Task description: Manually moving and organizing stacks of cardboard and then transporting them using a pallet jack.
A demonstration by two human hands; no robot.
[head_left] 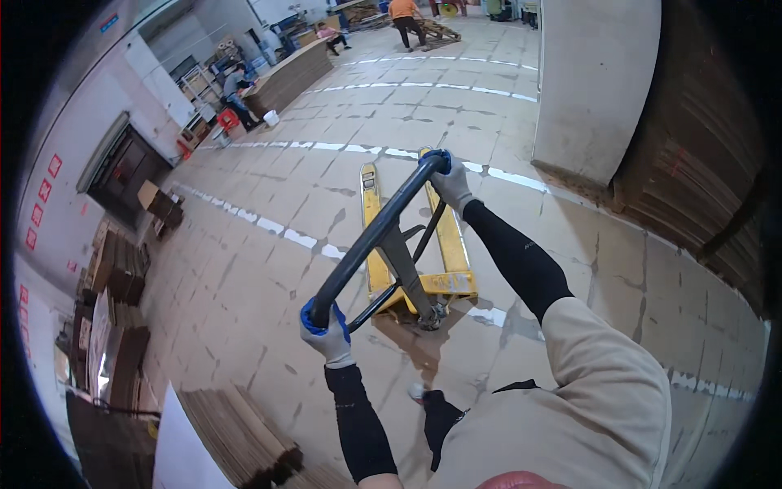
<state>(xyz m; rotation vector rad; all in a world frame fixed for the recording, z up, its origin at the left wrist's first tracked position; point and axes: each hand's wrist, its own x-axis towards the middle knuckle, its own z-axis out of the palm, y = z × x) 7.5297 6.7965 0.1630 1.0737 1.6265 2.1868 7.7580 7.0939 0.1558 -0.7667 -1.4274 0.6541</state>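
Observation:
A yellow pallet jack stands on the tiled floor before me, its two forks pointing away and bearing no load. Its black loop handle slants across the view from lower left to upper right. My left hand, in a grey and blue glove, is closed round the handle's near left corner. At the far right corner my right hand, gloved the same way, grips the handle too. Black sleeves cover both forearms. The palm sides of both hands are hidden.
Flattened cardboard stacks lie at the lower left, with more cardboard along the left wall. A white pillar and a tall brown cardboard stack rise on the right. Several people work far off, one in orange beside a wooden pallet.

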